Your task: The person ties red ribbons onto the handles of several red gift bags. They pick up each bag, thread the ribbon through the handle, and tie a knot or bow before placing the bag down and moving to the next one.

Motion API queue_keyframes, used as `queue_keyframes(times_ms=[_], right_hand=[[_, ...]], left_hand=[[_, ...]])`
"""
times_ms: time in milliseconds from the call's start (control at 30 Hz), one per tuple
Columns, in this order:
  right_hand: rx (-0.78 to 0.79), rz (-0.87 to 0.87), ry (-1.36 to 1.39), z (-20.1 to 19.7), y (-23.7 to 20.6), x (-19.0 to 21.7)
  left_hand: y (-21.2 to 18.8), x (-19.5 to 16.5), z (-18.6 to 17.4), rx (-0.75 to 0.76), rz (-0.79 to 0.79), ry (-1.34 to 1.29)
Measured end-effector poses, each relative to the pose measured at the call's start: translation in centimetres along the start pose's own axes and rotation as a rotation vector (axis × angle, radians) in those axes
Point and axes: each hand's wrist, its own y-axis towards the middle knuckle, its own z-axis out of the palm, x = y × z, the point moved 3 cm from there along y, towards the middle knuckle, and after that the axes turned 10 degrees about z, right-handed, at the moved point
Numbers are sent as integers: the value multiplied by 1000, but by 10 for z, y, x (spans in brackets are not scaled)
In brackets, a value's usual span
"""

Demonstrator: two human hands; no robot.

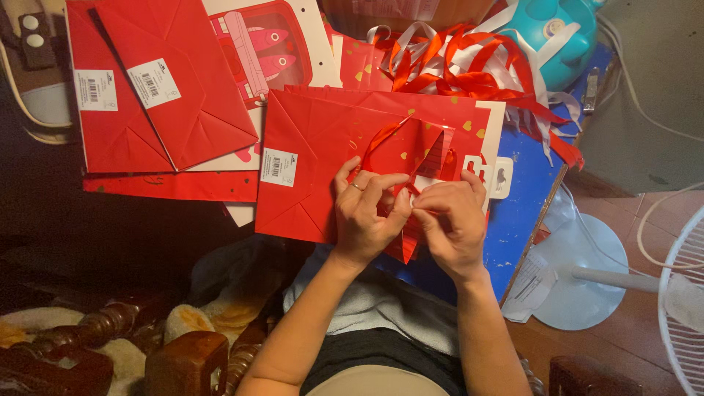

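Note:
A flat red paper gift bag [312, 158] with small gold hearts and a white barcode sticker lies in front of me on a blue board [524, 205]. My left hand [363, 216] and my right hand [451, 220] meet at the bag's lower middle. Both pinch a folded red paper flap with a red ribbon loop [400, 147] at the bag's mouth. A ring shows on my left hand. The fingertips hide the exact spot where the ribbon meets the paper.
More flat red bags [158, 88] are stacked at the upper left. A heap of red and white ribbons [469, 66] lies beyond, beside a teal plastic object [557, 29]. A white fan base [587, 271] stands on the floor at right. Carved dark wood [117, 345] is at lower left.

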Motion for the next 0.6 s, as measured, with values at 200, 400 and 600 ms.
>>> queue_keyframes(times_ms=[200, 400, 600], right_hand=[[16, -28, 25, -4, 1, 4], [75, -107, -150, -3, 9, 19], [78, -89, -246, 1, 6, 13]], left_hand=[[1, 0, 1, 0, 4, 8], [0, 0, 0, -3, 7, 10], [0, 0, 0, 0, 12, 12]])
